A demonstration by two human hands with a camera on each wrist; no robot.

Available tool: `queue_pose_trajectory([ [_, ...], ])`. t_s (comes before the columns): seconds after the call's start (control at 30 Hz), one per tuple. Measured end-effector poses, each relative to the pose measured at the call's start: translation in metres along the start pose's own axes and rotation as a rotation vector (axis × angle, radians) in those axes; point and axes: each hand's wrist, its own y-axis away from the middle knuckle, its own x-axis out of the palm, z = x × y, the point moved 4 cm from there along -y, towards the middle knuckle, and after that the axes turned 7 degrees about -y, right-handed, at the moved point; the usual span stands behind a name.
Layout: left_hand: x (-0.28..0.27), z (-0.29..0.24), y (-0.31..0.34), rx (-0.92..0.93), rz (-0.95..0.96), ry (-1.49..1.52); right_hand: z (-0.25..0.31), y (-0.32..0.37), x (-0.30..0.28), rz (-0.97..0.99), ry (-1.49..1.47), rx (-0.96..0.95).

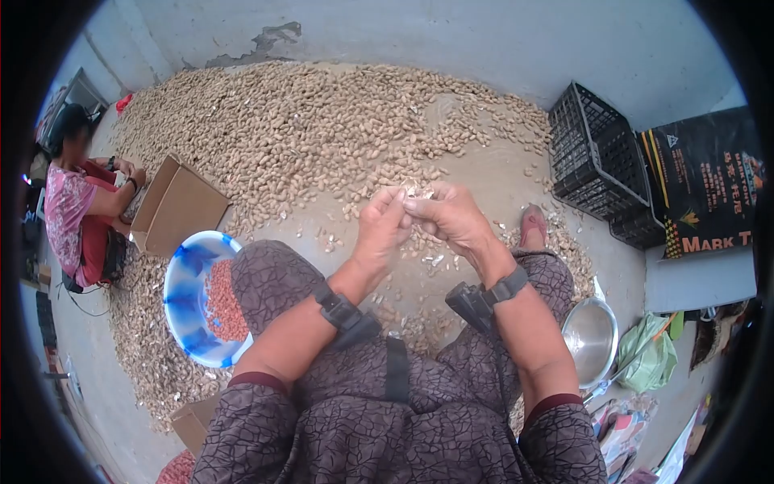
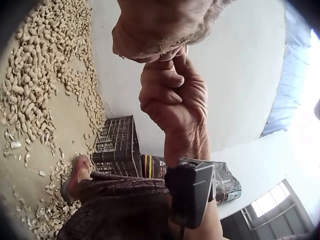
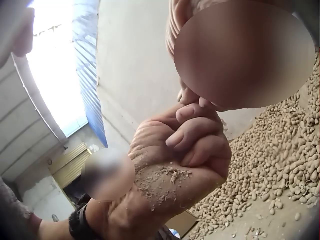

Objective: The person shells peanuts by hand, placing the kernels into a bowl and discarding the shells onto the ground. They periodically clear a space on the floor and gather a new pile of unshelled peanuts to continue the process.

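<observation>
Fingertips of both hands meet over the floor, at a peanut (image 1: pixel 418 190) whose pale, broken-looking shell shows between them in the head view. The left hand (image 1: pixel 382 223) pinches it from one side, fingers curled in. From the other side the right hand (image 1: pixel 454 214) grips it with thumb and fingers. In the right wrist view, shell crumbs cling to the left hand (image 3: pixel 175 150), and its fingers are folded. The left wrist view shows the right hand (image 2: pixel 172 95) also with bent fingers; the peanut itself is hidden there.
Unshelled peanuts (image 1: pixel 306 129) cover the floor ahead. A blue-and-white basin (image 1: pixel 179 302) holding reddish kernels is at the left knee, a metal bowl (image 1: pixel 592 343) by the right. Black crates (image 1: pixel 584 153) stand right. Another person (image 1: pixel 68 210) sits left beside a cardboard box (image 1: pixel 181 206).
</observation>
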Motion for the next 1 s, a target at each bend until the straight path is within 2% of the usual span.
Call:
queue_pose_trajectory([
  [0.13, 0.0, -0.005, -0.001, -0.017, 0.116, -0.011, 0.006, 0.001, 0.0, 0.018, 0.028, -0.045],
  [0.2, 0.002, -0.013, -0.001, 0.063, 0.112, -0.28, 0.01, 0.002, -0.004, -0.034, 0.248, -0.11],
  [0.23, 0.003, -0.019, -0.001, 0.107, 0.084, -0.39, 0.014, 0.004, -0.003, -0.041, 0.322, -0.085],
  [0.27, -0.001, -0.019, -0.003, 0.115, 0.087, -0.389, 0.015, 0.004, -0.003, -0.04, 0.326, -0.092],
  [0.33, 0.002, -0.03, -0.005, 0.298, 0.1, -0.956, 0.014, 0.005, -0.006, -0.1, 0.595, -0.165],
  [0.37, 0.0, -0.03, -0.003, 0.215, 0.13, -0.964, 0.005, 0.002, -0.011, -0.11, 0.608, -0.136],
  [0.47, -0.01, -0.011, -0.01, 0.169, 0.162, -0.829, 0.008, 0.004, -0.004, -0.075, 0.663, -0.2],
  [0.53, -0.008, -0.011, -0.008, 0.211, 0.146, -0.796, 0.006, 0.003, -0.006, -0.109, 0.645, -0.207],
  [0.6, -0.012, -0.008, -0.007, 0.009, 0.109, -0.459, 0.003, 0.002, -0.005, -0.04, 0.511, -0.229],
  [0.7, -0.009, -0.014, -0.002, 0.111, 0.107, -0.52, 0.007, 0.005, 0.0, -0.04, 0.491, -0.205],
  [0.87, -0.008, -0.015, 0.003, 0.043, 0.156, -0.412, 0.011, 0.008, 0.004, -0.038, 0.626, -0.263],
  [1.0, 0.002, -0.024, 0.015, 0.092, 0.192, -0.352, 0.016, 0.018, 0.007, 0.044, 0.38, -0.249],
])
